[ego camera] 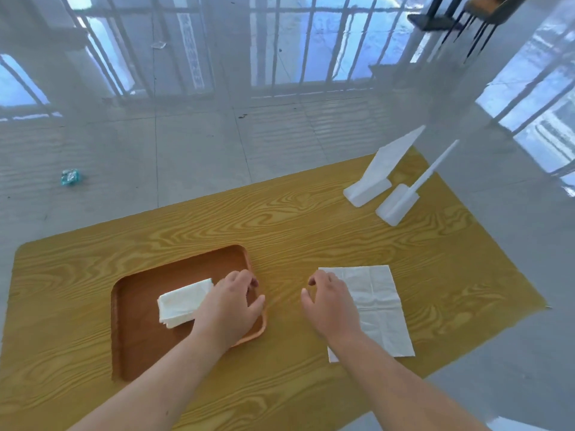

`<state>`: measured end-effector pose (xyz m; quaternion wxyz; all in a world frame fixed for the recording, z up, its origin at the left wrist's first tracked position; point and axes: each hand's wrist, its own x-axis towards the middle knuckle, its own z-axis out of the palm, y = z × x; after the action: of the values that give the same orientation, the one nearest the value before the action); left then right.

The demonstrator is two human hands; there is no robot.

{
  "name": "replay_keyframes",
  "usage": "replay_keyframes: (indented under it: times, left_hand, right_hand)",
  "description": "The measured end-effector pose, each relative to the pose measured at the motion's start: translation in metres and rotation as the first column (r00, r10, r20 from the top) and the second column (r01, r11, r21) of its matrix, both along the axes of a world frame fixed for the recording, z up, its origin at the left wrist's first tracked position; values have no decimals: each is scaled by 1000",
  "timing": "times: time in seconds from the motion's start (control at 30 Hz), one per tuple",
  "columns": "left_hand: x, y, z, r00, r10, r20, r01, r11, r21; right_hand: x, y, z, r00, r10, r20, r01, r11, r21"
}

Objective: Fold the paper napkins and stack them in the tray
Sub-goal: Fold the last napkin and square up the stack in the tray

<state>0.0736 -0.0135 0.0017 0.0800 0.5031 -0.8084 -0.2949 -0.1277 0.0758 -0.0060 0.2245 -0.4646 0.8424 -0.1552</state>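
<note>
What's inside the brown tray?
A pile of folded napkins lies in the tray. The left hand covers its right end, so anything beneath the hand stays hidden.

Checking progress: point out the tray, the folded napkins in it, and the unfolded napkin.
tray [137, 353], head view, bare floor.
folded napkins [182, 301], head view, top of stack.
unfolded napkin [378, 301], head view, centre crease.

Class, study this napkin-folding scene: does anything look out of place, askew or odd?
Yes. A crumpled teal wrapper lies on the floor beyond the table, like litter. On the table, the folded napkins sit skewed to the tray's edges. The open napkin is merely creased.
</note>
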Motion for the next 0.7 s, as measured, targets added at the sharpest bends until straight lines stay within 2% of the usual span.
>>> replay_keyframes:
  times: [0.13, 0.27, 0.43, 0.7]
  left_hand:
    - [-57, 28, 0, 965, -254, 67, 255, 967, -10]
    - [-104, 51, -6, 919, -373, 124, 376, 927, 2]
    - [-145, 67, -20, 869, -449, 207, 463, 886, -24]
    - [-162, 72, -43, 841, -440, 314, 483, 872, -73]
  right_hand:
    - [-56, 49, 0, 995, -99, -16, 99, 994, 38]
    - [-100, 87, -1, 988, -148, -44, 151, 986, 70]
    - [-135, 121, -11, 993, -105, -55, 111, 987, 116]
    - [-147, 146, -26, 1000, 19, 24, -23, 986, 166]
